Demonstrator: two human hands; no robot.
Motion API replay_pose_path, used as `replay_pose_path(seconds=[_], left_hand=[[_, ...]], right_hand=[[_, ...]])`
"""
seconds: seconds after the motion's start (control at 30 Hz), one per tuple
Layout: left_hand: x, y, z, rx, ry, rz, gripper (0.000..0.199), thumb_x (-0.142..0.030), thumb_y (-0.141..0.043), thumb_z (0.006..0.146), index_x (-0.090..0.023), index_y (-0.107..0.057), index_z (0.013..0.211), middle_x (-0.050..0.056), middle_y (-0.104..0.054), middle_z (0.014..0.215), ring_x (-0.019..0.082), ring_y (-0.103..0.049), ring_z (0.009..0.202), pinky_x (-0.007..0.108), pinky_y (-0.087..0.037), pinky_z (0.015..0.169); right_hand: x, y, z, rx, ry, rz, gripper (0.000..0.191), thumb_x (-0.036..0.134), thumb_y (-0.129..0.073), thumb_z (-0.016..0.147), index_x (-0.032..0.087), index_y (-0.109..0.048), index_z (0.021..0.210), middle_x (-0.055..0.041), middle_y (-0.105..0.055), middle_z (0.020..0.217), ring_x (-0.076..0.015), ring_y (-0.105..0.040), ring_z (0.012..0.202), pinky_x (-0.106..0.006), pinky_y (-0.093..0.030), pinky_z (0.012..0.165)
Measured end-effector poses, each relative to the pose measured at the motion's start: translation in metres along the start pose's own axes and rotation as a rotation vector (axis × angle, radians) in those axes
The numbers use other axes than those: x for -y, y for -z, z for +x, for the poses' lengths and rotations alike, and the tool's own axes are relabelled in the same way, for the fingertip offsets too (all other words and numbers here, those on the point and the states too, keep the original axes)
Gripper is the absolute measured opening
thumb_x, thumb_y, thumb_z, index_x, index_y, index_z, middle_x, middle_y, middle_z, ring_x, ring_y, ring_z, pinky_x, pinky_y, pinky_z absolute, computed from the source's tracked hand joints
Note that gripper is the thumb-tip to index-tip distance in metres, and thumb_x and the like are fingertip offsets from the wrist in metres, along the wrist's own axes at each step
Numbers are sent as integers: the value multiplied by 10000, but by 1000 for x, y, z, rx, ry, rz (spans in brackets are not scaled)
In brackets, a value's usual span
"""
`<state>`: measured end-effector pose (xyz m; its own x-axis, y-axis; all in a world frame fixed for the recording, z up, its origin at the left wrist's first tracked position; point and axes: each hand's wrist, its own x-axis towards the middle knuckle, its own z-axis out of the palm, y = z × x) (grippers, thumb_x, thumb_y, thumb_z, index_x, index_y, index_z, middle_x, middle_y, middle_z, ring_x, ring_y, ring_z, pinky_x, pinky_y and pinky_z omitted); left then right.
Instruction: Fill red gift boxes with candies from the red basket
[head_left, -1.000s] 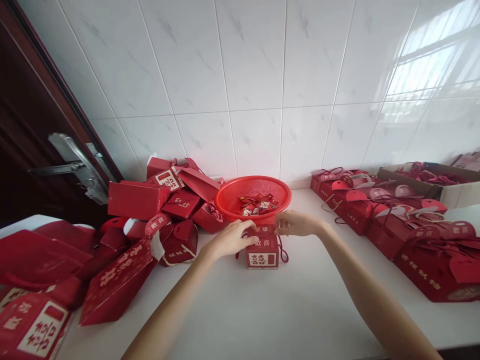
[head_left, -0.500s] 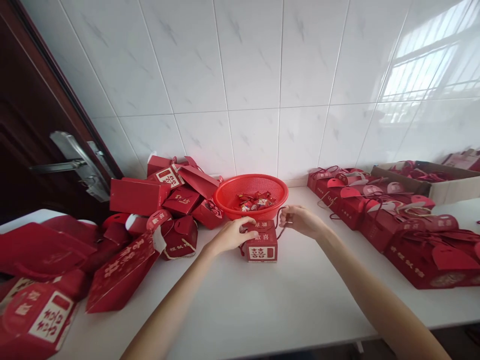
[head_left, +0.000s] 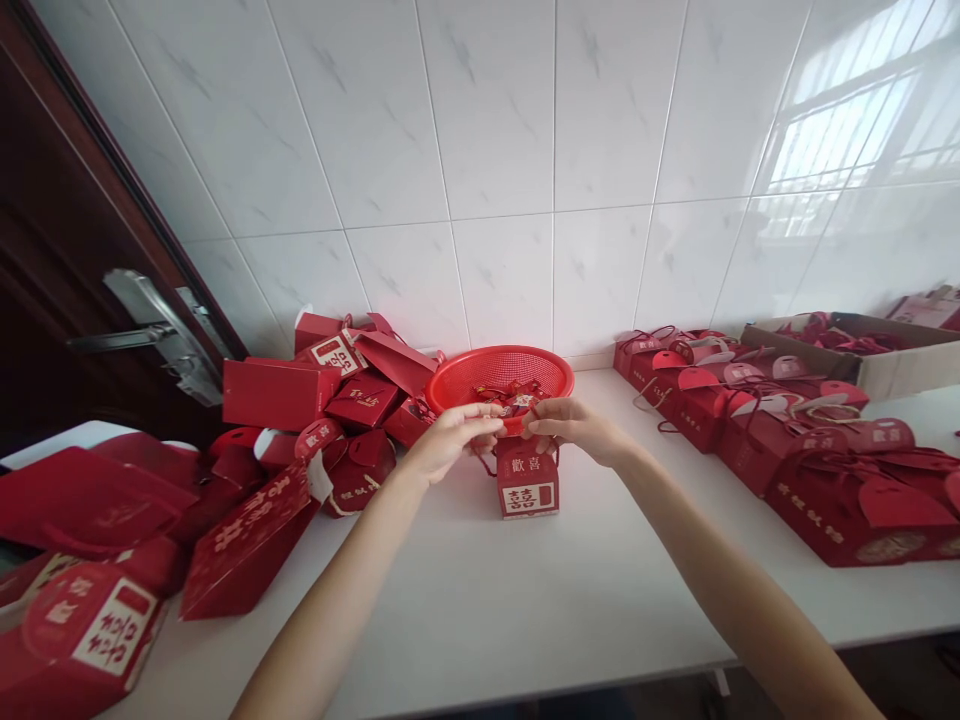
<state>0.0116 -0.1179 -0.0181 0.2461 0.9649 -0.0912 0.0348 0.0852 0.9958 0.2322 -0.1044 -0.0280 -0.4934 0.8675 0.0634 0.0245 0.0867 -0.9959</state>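
A small red gift box [head_left: 529,482] with a white printed label stands upright on the white table in front of me. Just above its top, my left hand [head_left: 459,438] and my right hand [head_left: 571,428] face each other with fingertips pinched. A dark red cord handle runs up from the box sides into both pinches; the fingers hide most of it. Directly behind the hands is a red plastic colander [head_left: 442,385] with wrapped sweets [head_left: 516,397] inside.
Red boxes and bags [head_left: 281,390] lie in a loose heap on the left. Several closed red boxes [head_left: 840,500] stand in rows on the right, near an open cardboard carton [head_left: 907,370]. A tiled wall [head_left: 502,150] rises behind the table, and a dark door [head_left: 75,250] is at far left.
My left hand has left the box top and risen to the cord. My right hand has moved left with the cord, so both hands now meet above the box, whose top flaps stand raised.
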Motion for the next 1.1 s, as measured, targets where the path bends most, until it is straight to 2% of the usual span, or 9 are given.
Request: replay_pose_path(seconds=[0.1, 0.2, 0.37, 0.5, 0.63, 0.8, 0.87, 0.97, 1.1], left_hand=[[-20, -2, -6, 46, -40, -91, 397, -291, -787, 752, -159, -678, 1110, 112, -732, 1065, 210, -680, 971, 366, -512, 901], [-33, -13, -11, 98, -54, -129, 474, -291, -750, 810, -166, -622, 1248, 153, -687, 1221, 269, -636, 1157, 442, -481, 1004], [-38, -40, -10, 146, -35, 2, 666, -318, -727, 844, -190, -468, 1445, 166, -565, 1416, 301, -527, 1318, 479, -408, 1106], [-39, -55, -8, 150, -49, 127, 750, -261, -728, 824, -185, -401, 1495, 149, -483, 1500, 290, -463, 1380, 434, -393, 1137], [-31, -55, -6, 144, -106, 225, 729, -179, -665, 824, -169, -384, 1496, 135, -557, 1429, 259, -525, 1325, 380, -467, 1075], [-2, -50, 1, -96, -311, 586, 675, -201, -703, 783, -196, -473, 1417, 92, -697, 1147, 262, -644, 1109, 411, -517, 976], [9, -51, 4, -165, -380, 713, 533, -262, -719, 787, -192, -581, 1297, 87, -701, 1078, 278, -648, 1039, 431, -512, 949], [22, -53, 9, -187, -453, 821, 213, -308, -682, 819, -207, -706, 1005, 74, -693, 949, 301, -629, 983, 437, -504, 897], [35, -55, 14, -165, -475, 852, 59, -262, -678, 808, -222, -720, 811, 73, -647, 764, 331, -578, 987, 448, -484, 884]], right_hand=[[6, 1, 0, -27, 22, -37, 238, 352, -784, 685, 154, -670, 752, -30, -699, 805, -128, -621, 633, -267, -484, 621], [12, 0, 1, -66, 56, -76, 226, 350, -768, 690, 152, -663, 714, -27, -685, 761, -141, -626, 669, -275, -486, 650], [17, -9, 2, -92, 110, -145, 227, 345, -715, 716, 147, -628, 646, -22, -656, 653, -135, -589, 642, -260, -450, 609], [14, -16, 4, -221, 125, -153, 174, 245, -671, 643, 165, -543, 555, 18, -581, 554, -103, -508, 551, -230, -377, 512], [10, -16, 4, -347, 149, -108, 214, 247, -652, 621, 184, -477, 515, 48, -507, 497, -84, -452, 494, -216, -325, 461], [9, -14, 0, -383, 128, 68, 155, 252, -666, 631, 189, -534, 580, -23, -675, 627, -144, -613, 601, -240, -462, 542], [7, -14, 0, -357, 123, 118, 143, 258, -674, 626, 189, -553, 593, -31, -692, 642, -148, -620, 609, -245, -479, 556], [2, -14, 0, -291, 127, 158, 144, 253, -673, 606, 191, -546, 580, -17, -670, 603, -143, -606, 606, -253, -488, 587], [-11, -11, 2, -225, 88, 87, 155, 229, -673, 574, 190, -523, 580, 14, -597, 566, -123, -540, 567, -245, -420, 531]])
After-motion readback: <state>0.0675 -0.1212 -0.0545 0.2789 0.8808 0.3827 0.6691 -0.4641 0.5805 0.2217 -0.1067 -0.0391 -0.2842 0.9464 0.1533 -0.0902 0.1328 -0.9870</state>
